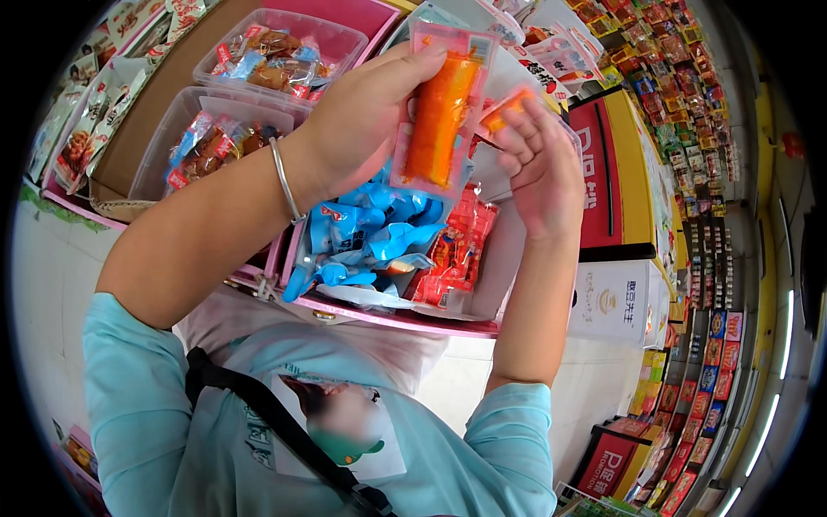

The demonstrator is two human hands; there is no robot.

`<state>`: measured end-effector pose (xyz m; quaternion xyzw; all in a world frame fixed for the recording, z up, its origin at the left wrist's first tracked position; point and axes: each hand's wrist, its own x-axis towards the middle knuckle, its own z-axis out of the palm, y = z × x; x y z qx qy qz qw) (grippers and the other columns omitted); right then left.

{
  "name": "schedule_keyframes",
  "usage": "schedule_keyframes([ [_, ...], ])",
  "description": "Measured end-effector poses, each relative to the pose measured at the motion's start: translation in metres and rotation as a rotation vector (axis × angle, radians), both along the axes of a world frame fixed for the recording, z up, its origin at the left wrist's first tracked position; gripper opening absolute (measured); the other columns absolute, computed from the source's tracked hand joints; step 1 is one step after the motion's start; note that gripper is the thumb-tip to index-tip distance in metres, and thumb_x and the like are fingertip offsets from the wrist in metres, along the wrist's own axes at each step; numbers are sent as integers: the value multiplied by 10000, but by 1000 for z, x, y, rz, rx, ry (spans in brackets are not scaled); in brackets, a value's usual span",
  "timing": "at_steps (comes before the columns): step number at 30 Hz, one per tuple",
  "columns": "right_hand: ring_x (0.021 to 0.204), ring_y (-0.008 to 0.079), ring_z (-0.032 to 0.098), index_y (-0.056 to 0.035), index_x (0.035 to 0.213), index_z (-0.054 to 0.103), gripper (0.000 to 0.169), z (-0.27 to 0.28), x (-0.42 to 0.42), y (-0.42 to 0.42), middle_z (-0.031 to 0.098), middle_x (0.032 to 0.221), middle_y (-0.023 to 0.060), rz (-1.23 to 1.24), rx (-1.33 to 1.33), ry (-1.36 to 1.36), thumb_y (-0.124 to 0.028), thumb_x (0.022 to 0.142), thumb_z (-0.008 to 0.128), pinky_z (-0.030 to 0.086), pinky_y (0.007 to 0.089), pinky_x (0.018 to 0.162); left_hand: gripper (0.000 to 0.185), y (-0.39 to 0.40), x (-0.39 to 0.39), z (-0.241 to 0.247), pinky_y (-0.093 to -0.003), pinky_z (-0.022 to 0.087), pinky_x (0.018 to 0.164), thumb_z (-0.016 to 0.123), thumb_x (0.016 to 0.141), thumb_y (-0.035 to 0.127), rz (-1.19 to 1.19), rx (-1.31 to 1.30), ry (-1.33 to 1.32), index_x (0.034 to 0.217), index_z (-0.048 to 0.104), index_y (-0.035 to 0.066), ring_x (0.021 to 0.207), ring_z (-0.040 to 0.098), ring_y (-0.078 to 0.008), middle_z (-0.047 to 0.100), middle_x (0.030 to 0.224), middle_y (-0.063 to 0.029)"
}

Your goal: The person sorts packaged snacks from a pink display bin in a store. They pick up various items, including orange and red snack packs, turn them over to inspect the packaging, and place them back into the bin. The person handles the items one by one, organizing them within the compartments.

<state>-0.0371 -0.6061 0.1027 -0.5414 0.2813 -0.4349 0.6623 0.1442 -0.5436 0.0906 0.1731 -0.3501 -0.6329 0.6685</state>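
Observation:
My left hand [381,110] grips a clear, flat sealed pack [442,116] with orange stick-shaped food inside, thumb across its upper corner. To its right is my right hand [543,161], palm showing and fingers loosely bent. A second orange food pack [507,110] is at its fingertips, blurred; I cannot tell whether the fingers hold it. Under both hands stands a pink-edged bin with a white liner [501,258]. Blue snack packets [378,236] fill its left part, and red packets [455,249] lie to the right.
Two clear plastic tubs [203,81] [152,155] of wrapped brown snacks sit at left. A red and yellow display box [597,174] stands right of the bin, above a white carton [610,300]. Shelves of packaged goods [678,97] line the right side.

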Motion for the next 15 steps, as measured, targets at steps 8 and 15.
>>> schedule_keyframes([
  [8,752,178,554,29,1123,339,554,-11,38,60,499,981,131,619,106,269,-400,789,440,439,248,628,318,-5,12,-9,-280,360,721,292,855,320,-6,-239,-28,757,449,61,754,480,-168,533,783,-102],
  [15,689,77,500,-27,983,411,315,-19,41,65,518,875,20,556,166,98,-181,758,569,408,210,607,234,-2,6,-11,-291,371,800,402,818,264,147,-404,-337,799,473,41,859,499,-186,537,910,-125],
])
